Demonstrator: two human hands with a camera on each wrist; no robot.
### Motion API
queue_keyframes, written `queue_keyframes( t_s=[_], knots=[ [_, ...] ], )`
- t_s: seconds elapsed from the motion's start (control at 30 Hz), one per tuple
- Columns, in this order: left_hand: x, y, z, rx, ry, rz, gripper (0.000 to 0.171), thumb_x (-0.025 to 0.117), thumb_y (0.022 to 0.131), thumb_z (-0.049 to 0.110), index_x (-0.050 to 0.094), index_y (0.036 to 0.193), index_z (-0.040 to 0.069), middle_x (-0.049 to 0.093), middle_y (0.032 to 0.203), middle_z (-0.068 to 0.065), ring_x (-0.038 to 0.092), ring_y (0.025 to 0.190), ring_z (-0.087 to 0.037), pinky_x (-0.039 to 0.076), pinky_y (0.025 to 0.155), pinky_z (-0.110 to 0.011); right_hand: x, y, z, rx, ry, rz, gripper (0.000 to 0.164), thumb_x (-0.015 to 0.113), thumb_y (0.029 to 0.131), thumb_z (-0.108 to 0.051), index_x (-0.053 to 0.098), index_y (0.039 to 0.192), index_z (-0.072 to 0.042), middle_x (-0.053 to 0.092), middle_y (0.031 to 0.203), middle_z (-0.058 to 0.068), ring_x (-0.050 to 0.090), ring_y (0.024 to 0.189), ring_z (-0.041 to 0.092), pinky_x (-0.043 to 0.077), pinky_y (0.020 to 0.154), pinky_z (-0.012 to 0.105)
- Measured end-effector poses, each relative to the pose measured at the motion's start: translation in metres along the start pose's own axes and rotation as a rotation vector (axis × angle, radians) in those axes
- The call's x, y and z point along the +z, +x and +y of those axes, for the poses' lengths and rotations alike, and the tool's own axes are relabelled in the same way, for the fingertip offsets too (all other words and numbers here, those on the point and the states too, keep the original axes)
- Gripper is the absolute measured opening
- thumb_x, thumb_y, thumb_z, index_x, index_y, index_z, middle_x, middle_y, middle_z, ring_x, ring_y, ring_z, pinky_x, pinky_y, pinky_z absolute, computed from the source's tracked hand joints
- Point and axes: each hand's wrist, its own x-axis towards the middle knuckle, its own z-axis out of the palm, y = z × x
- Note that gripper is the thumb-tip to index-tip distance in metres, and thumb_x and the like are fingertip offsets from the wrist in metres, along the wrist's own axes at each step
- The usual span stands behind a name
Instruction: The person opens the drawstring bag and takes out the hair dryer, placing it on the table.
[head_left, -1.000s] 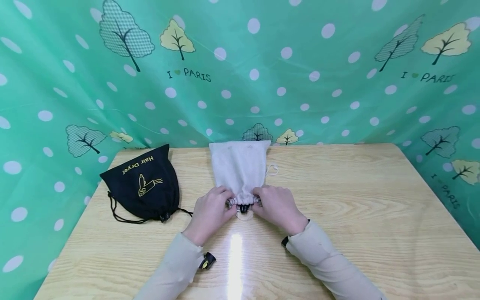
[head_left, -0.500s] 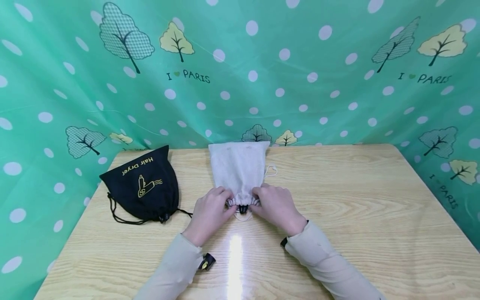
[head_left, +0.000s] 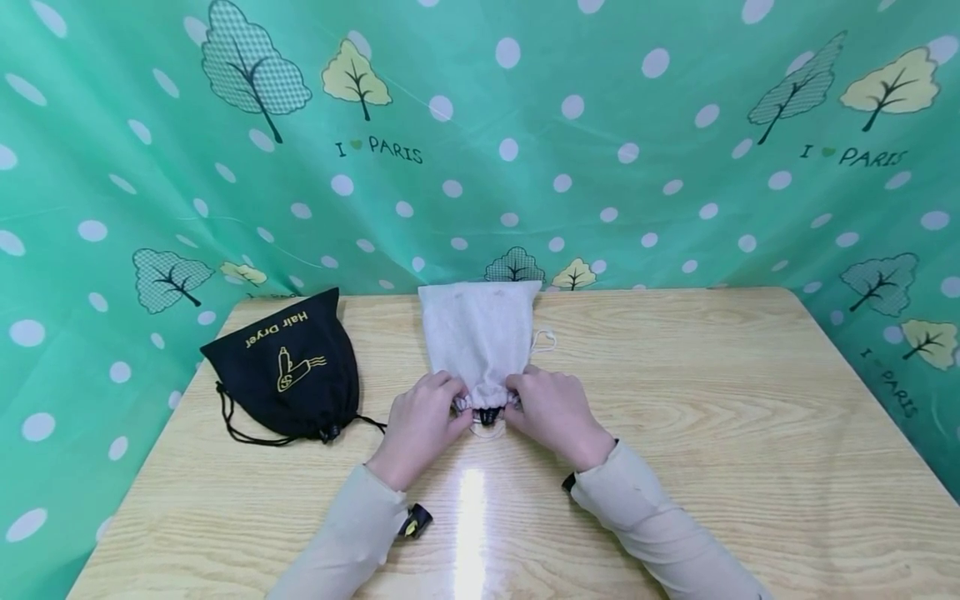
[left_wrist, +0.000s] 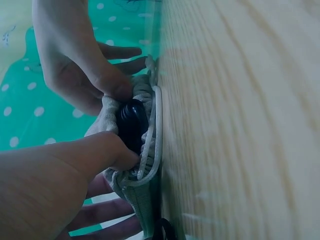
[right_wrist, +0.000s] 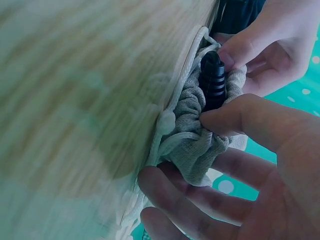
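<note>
A light grey drawstring bag [head_left: 480, 333] lies flat on the table, its gathered mouth toward the person. My left hand [head_left: 422, 423] pinches the left side of that mouth, and my right hand [head_left: 557, 417] pinches the right side. Between the two thumbs the mouth gapes. A black ribbed piece [right_wrist: 213, 82] shows in the gap; the rest of it is hidden in the cloth. In the left wrist view, a pale drawstring [left_wrist: 159, 125] loops along the mouth against the table.
Left of the grey bag lies a black drawstring bag [head_left: 296, 375] printed "Hair Dryer", its cord trailing toward my left hand. The wooden table [head_left: 712, 400] runs back to a green dotted curtain [head_left: 480, 125]. A small white loop [head_left: 545, 339] sticks out right of the grey bag.
</note>
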Motion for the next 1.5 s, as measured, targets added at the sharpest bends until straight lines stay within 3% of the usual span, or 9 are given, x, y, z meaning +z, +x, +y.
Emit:
queue_keyframes(
  t_s=[0.3, 0.47, 0.7, 0.97, 1.23, 1.5],
  knots=[
    [-0.0004, -0.0003, -0.0005, -0.013, -0.012, 0.003, 0.017, 0.079, 0.081, 0.027, 0.069, 0.091, 0.015, 0.066, 0.090, 0.002, 0.061, 0.076, -0.016, 0.051, 0.054, -0.033, -0.0018, 0.0001, 0.0006, 0.007, 0.006, -0.019, 0.016, 0.076, 0.082, -0.026, 0.069, 0.088, -0.012, 0.055, 0.071, 0.000, 0.046, 0.054, 0.013, 0.037, 0.044, 0.030],
    [0.0004, 0.0001, -0.0010, -0.001, -0.014, 0.030, 0.022, 0.082, 0.081, 0.031, 0.068, 0.090, 0.016, 0.065, 0.089, 0.002, 0.060, 0.076, -0.016, 0.050, 0.056, -0.032, -0.0004, -0.0002, 0.0006, -0.018, 0.015, 0.040, 0.026, 0.079, 0.082, -0.027, 0.070, 0.100, -0.011, 0.058, 0.084, 0.004, 0.050, 0.057, 0.014, 0.042, 0.045, 0.032],
    [0.0005, 0.0015, -0.0020, 0.016, -0.035, 0.057, 0.021, 0.083, 0.081, 0.025, 0.070, 0.093, 0.013, 0.066, 0.093, 0.000, 0.059, 0.083, -0.018, 0.052, 0.069, -0.035, 0.0009, 0.0006, 0.0000, -0.029, 0.005, 0.106, 0.020, 0.079, 0.079, -0.024, 0.070, 0.093, -0.012, 0.056, 0.099, 0.007, 0.056, 0.067, 0.017, 0.047, 0.047, 0.034],
    [0.0003, 0.0013, -0.0022, 0.013, -0.031, 0.032, 0.017, 0.080, 0.080, 0.020, 0.071, 0.094, 0.013, 0.067, 0.092, -0.001, 0.061, 0.081, -0.018, 0.053, 0.069, -0.036, 0.0018, 0.0012, 0.0008, -0.023, 0.035, 0.044, 0.021, 0.075, 0.080, -0.019, 0.072, 0.099, -0.010, 0.053, 0.076, 0.001, 0.047, 0.058, 0.013, 0.041, 0.047, 0.031],
    [-0.0026, 0.0010, -0.0038, -0.001, -0.032, 0.038, 0.016, 0.079, 0.079, 0.021, 0.069, 0.090, 0.014, 0.067, 0.091, 0.001, 0.062, 0.082, -0.019, 0.054, 0.068, -0.037, -0.0013, 0.0009, 0.0043, -0.016, 0.054, 0.033, 0.014, 0.074, 0.078, -0.014, 0.069, 0.091, -0.010, 0.050, 0.074, 0.001, 0.046, 0.057, 0.013, 0.041, 0.046, 0.032],
    [-0.0019, 0.0008, -0.0037, -0.002, -0.042, 0.054, 0.018, 0.081, 0.077, 0.022, 0.066, 0.083, 0.016, 0.062, 0.084, 0.003, 0.058, 0.074, -0.015, 0.049, 0.061, -0.033, -0.0013, 0.0008, 0.0054, -0.015, 0.046, 0.029, 0.018, 0.080, 0.080, -0.025, 0.066, 0.084, -0.014, 0.051, 0.075, -0.002, 0.048, 0.057, 0.012, 0.040, 0.046, 0.031]
  ],
)
